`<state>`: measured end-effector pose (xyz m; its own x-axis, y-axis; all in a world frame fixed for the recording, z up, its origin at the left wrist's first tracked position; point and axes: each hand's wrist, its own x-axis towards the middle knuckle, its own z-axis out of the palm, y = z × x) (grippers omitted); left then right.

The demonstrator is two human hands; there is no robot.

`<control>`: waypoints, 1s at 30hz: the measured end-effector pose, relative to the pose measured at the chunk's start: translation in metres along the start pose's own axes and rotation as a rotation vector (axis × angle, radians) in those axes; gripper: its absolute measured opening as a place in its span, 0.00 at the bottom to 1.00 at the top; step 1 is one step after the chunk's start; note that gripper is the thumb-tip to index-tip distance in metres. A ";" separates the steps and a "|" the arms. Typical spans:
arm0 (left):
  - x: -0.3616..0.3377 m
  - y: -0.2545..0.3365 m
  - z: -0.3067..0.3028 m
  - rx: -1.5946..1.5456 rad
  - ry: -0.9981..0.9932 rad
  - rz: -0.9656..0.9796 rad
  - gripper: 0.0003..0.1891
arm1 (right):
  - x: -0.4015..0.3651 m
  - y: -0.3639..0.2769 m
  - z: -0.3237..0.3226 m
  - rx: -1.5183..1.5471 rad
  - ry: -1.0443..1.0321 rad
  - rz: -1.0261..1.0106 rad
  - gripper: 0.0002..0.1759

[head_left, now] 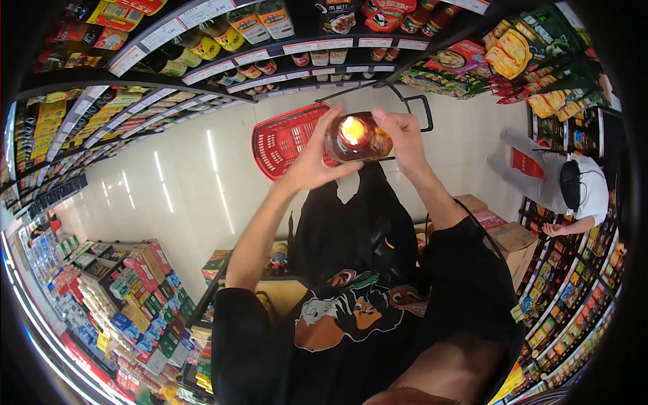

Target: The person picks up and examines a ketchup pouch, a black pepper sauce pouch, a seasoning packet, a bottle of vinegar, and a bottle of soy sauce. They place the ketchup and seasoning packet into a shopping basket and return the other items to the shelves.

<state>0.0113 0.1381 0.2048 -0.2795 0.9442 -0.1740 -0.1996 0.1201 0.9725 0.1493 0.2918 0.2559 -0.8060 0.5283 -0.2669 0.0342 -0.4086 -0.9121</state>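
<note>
A dark reddish-brown jar (pixel 339 145) is held up in front of my chest, between both hands. Bright glare covers part of its top, and its label is not readable. My left hand (pixel 315 155) wraps the jar's left side, with the thumb along its lower edge. From the right, my right hand (pixel 403 133) grips the other side, its fingers partly hidden. Below the jar, farther off, a red shopping basket (pixel 270 145) with a black handle shows behind my left hand.
Shelves of sauce jars and bottles (pixel 260 27) run along the front. Packaged food (pixel 513 54) hangs at the upper right. Another person (pixel 580 182) in a white top stands at the right by the shelves. Cardboard boxes (pixel 513 243) are beside my right arm; stacked goods (pixel 142 283) stand at lower left.
</note>
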 end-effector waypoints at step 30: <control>0.349 -0.089 -0.075 -0.157 0.825 0.015 0.32 | 0.013 0.003 -0.160 -0.129 0.168 0.031 0.24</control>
<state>-0.1391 0.4336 0.0457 -0.8681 0.4112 -0.2779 -0.3015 0.0079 0.9534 0.2332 0.4168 0.1998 -0.6936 0.6384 -0.3337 0.1413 -0.3337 -0.9320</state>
